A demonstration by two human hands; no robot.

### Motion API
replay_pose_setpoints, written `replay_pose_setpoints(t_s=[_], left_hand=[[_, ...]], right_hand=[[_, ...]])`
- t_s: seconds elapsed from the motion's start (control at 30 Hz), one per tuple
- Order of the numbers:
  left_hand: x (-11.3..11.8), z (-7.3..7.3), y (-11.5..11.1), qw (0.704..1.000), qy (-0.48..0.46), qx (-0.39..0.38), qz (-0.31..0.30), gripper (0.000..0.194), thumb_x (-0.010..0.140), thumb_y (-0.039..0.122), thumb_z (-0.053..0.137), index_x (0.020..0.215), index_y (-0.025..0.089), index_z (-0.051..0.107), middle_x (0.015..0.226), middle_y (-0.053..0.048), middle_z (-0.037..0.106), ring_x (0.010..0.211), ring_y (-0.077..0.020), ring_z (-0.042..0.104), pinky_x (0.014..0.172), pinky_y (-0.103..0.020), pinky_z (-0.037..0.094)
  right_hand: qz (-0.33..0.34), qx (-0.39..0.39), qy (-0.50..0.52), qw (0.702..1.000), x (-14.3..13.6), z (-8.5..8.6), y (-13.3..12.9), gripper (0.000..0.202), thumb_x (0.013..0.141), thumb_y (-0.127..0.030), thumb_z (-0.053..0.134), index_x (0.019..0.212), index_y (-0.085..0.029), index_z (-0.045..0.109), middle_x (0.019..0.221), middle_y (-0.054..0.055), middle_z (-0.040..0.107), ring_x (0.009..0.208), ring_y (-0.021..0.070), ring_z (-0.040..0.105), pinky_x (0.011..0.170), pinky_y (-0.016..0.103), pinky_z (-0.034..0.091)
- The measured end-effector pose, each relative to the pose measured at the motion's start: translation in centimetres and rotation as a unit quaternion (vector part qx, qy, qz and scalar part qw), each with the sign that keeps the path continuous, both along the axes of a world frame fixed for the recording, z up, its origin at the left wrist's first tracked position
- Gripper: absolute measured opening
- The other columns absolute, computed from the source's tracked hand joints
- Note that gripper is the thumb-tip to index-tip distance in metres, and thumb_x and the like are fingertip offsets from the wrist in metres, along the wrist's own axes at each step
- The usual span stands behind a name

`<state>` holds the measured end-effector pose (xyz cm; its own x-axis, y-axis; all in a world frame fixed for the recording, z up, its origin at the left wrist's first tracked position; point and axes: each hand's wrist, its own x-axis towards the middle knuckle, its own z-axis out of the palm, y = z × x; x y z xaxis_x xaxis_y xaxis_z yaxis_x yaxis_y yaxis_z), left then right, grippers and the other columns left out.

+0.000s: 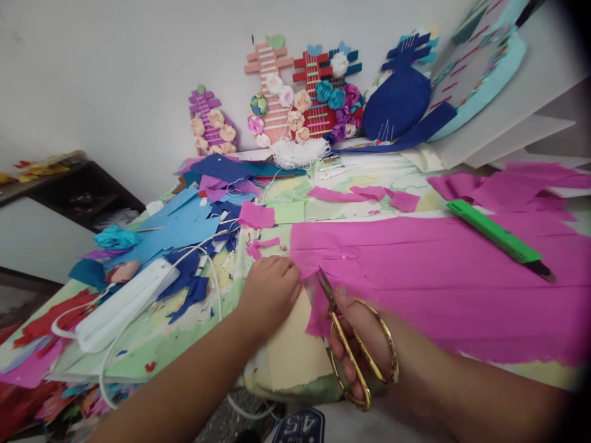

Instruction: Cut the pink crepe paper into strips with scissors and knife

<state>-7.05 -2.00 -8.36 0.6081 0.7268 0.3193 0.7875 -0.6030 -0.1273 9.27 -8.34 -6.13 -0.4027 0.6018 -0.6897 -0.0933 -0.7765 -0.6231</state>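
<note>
A wide sheet of magenta crepe paper (443, 271) lies across the right half of the table, with fold lines along its length. My left hand (272, 288) is closed at the sheet's left edge, its fingertips curled onto the paper. Gold-handled scissors (333, 306) are in my right hand (369, 329), with fingers and thumb through the loops. Their dark blades look nearly closed and point up and left, over the paper near my left hand. Beneath both hands is a cream card (300, 354), partly covered by the left hand and the paper.
A green box cutter (494, 231) rests on the crepe sheet. Magenta scraps (256, 215) and blue paper pieces (184, 215) litter the table. At left lies a white power strip (127, 304) with cables. Flower-decorated instrument shapes (318, 92) and a dark blue one (397, 101) lean on the wall.
</note>
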Motion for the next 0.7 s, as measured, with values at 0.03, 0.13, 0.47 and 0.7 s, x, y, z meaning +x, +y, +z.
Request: replay_pose_setpoints(t_s=[0.03, 0.13, 0.47, 0.7], left_hand=[[-0.1, 0.0, 0.0, 1.000, -0.003, 0.000, -0.003, 0.013, 0.080, 0.019, 0.048, 0.078, 0.015, 0.061, 0.082, -0.006, 0.060, 0.077, -0.0211, 0.051, 0.071, -0.036, 0.039], [-0.1, -0.1, 0.0, 1.000, -0.011, -0.002, -0.006, 0.013, 0.079, 0.019, 0.049, 0.080, 0.015, 0.061, 0.083, -0.006, 0.060, 0.079, -0.0214, 0.050, 0.072, -0.036, 0.039], [0.3, -0.2, -0.5, 0.997, -0.049, 0.016, -0.055, 0.018, 0.085, 0.024, 0.046, 0.090, 0.018, 0.062, 0.086, -0.006, 0.060, 0.087, -0.0208, 0.048, 0.076, -0.037, 0.038], [0.4, -0.5, -0.4, 0.997, -0.035, 0.009, -0.071, 0.015, 0.082, 0.018, 0.046, 0.083, 0.015, 0.061, 0.084, -0.005, 0.062, 0.086, -0.0214, 0.050, 0.078, -0.037, 0.038]], right_hand=[[-0.002, 0.012, 0.008, 1.000, 0.0, -0.3, -0.1, 0.055, 0.074, -0.069, 0.027, 0.063, -0.017, 0.043, 0.036, -0.002, 0.044, 0.027, 0.0099, 0.042, 0.028, 0.020, 0.033], [-0.001, 0.037, 0.018, 0.999, 0.0, -0.6, -0.3, 0.054, 0.073, -0.068, 0.030, 0.062, -0.017, 0.043, 0.036, -0.003, 0.044, 0.027, 0.0085, 0.040, 0.029, 0.019, 0.032], [-0.013, 0.046, -0.029, 0.998, -0.2, 0.1, -1.4, 0.045, 0.079, -0.059, 0.033, 0.064, -0.017, 0.040, 0.033, -0.006, 0.038, 0.025, 0.0054, 0.033, 0.027, 0.015, 0.028], [-0.047, 0.011, -0.013, 0.999, -0.4, 0.5, -1.2, 0.040, 0.081, -0.054, 0.034, 0.063, -0.018, 0.038, 0.035, -0.007, 0.035, 0.025, 0.0043, 0.031, 0.026, 0.014, 0.025]])
